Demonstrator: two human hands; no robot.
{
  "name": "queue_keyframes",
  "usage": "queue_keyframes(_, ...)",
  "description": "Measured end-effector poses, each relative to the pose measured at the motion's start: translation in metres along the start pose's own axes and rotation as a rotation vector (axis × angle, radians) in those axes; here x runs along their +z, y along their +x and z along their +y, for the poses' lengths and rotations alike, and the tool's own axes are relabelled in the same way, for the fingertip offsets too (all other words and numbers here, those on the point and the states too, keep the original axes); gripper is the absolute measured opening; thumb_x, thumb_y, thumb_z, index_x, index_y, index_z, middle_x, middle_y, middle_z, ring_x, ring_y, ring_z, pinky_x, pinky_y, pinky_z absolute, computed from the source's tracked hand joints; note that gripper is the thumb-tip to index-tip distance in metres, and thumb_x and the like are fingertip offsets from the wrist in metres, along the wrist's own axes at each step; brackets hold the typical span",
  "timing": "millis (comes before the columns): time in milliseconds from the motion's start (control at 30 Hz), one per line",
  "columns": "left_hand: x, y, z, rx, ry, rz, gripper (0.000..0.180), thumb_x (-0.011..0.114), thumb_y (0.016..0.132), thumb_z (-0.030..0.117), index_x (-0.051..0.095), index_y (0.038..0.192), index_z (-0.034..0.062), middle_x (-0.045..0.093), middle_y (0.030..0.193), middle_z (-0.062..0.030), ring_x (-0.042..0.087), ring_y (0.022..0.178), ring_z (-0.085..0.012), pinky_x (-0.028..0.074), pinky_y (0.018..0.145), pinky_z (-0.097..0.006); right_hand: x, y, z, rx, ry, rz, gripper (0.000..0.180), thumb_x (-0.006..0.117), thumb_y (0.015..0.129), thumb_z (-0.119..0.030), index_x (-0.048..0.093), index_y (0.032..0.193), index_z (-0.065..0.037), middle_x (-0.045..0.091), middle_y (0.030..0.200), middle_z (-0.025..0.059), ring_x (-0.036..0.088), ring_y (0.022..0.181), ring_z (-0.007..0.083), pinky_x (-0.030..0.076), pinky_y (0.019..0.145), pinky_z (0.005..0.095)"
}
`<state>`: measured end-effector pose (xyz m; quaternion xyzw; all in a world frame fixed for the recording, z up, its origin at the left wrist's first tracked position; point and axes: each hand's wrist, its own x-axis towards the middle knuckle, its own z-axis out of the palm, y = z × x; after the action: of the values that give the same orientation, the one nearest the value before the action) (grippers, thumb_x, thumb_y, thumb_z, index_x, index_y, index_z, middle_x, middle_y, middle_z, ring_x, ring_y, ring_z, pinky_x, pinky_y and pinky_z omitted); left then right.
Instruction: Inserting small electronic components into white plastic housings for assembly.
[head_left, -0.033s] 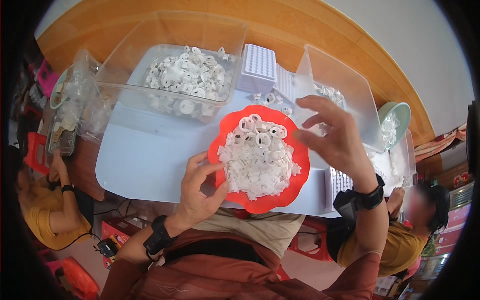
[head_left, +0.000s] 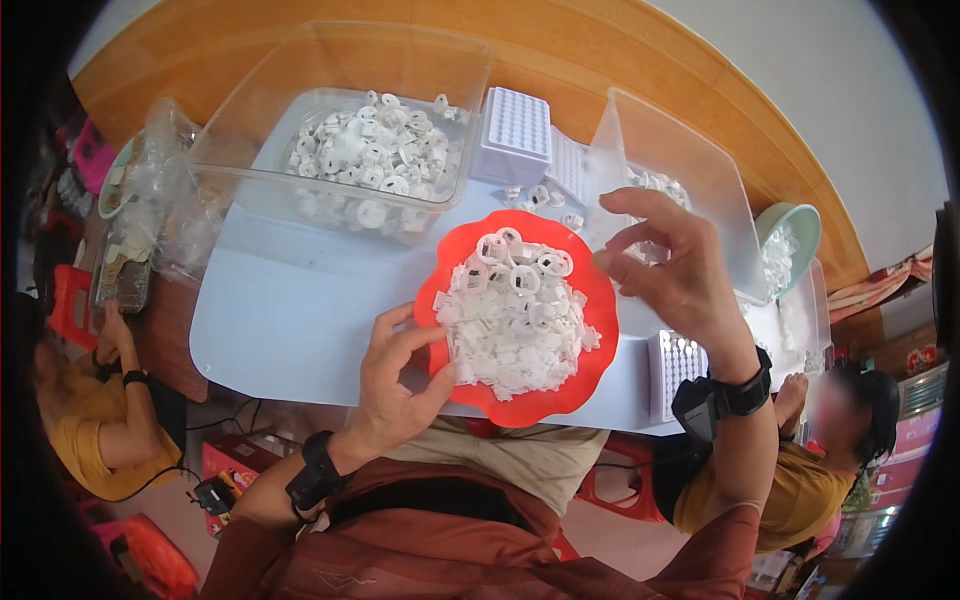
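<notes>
A red scalloped bowl (head_left: 594, 372) stands at the table's near edge, before my body. It is heaped with small white plastic pieces (head_left: 515, 335), and several white rings with dark marks (head_left: 524, 280) lie on top at the far side. At the bowl's left rim is my left hand (head_left: 392, 378), index finger and thumb tips over the edge and apart, with nothing visible between them. Above the bowl's right side hovers my right hand (head_left: 672, 262), clear of the pieces. Its thumb and index finger curve with a gap between them, and nothing shows in it.
Beyond the bowl stands a clear bin (head_left: 330, 178) of white round parts. Right of it are stacked white trays (head_left: 515, 130), loose white parts (head_left: 540, 196) and another translucent bin (head_left: 690, 150). A perforated tray (head_left: 676, 375) lies by my right forearm. People sit at both sides.
My right hand has shifted slightly up and to the right, its thumb drawing a little away from the bowl. My left hand and the bowl stay practically where they were.
</notes>
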<state>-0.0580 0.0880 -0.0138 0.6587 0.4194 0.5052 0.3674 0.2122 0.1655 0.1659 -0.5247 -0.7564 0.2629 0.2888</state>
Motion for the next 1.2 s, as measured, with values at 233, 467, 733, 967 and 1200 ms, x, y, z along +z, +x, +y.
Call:
queue_keyframes(233, 0.002, 0.003, -0.002, 0.057, 0.037, 0.041, 0.041, 0.077, 0.082, 0.005, 0.062, 0.120, 0.0007, 0.051, 0.134, -0.0224, 0.063, 0.110, -0.0308, 0.057, 0.086, -0.036, 0.016, 0.000, 0.015, 0.184, 0.494, -0.205, 0.037, 0.052, 0.097, 0.004, 0.064, 0.131, -0.002, 0.063, 0.134, 0.0094, 0.065, 0.114, 0.0175, 0.063, 0.082, 0.0319)
queue_keyframes(467, 0.001, 0.002, -0.001, 0.025, 0.038, 0.049, 0.040, 0.077, 0.081, 0.006, 0.064, 0.118, 0.0011, 0.052, 0.133, -0.0239, 0.061, 0.115, -0.0340, 0.054, 0.092, -0.039, 0.027, 0.003, 0.027, 0.132, 0.513, -0.199, 0.031, 0.055, 0.097, 0.004, 0.067, 0.126, -0.002, 0.063, 0.132, 0.0088, 0.065, 0.111, 0.0159, 0.061, 0.083, 0.0307)
queue_keyframes(733, -0.002, 0.000, 0.001, -0.018, 0.005, -0.010, 0.039, 0.073, 0.083, 0.001, 0.060, 0.120, -0.0031, 0.046, 0.138, -0.0207, 0.059, 0.117, -0.0257, 0.051, 0.096, -0.036, -0.032, 0.022, 0.041, 0.044, -0.173, 0.340, 0.018, 0.073, 0.086, -0.001, 0.074, 0.104, 0.002, 0.074, 0.099, 0.0098, 0.067, 0.080, 0.0112, 0.053, 0.067, 0.0259)
queue_keyframes(967, -0.003, 0.001, -0.004, 0.038, 0.064, -0.033, 0.039, 0.072, 0.084, 0.000, 0.058, 0.120, -0.0038, 0.045, 0.139, -0.0212, 0.058, 0.121, -0.0273, 0.051, 0.099, -0.037, -0.063, 0.052, 0.124, 0.263, -0.532, -0.471, 0.100, 0.086, 0.075, -0.037, 0.036, 0.157, -0.010, 0.042, 0.155, 0.0227, 0.043, 0.143, 0.0355, 0.036, 0.118, 0.0406)
queue_keyframes(1200, 0.004, -0.002, -0.006, -0.006, 0.002, 0.076, 0.040, 0.079, 0.078, 0.007, 0.064, 0.116, 0.0000, 0.053, 0.132, -0.0247, 0.059, 0.117, -0.0352, 0.052, 0.094, -0.040, -0.036, 0.069, 0.182, 0.315, -0.667, -0.729, 0.093, 0.079, 0.076, -0.040, 0.040, 0.156, -0.018, 0.042, 0.153, 0.0199, 0.047, 0.138, 0.0379, 0.038, 0.116, 0.0431)
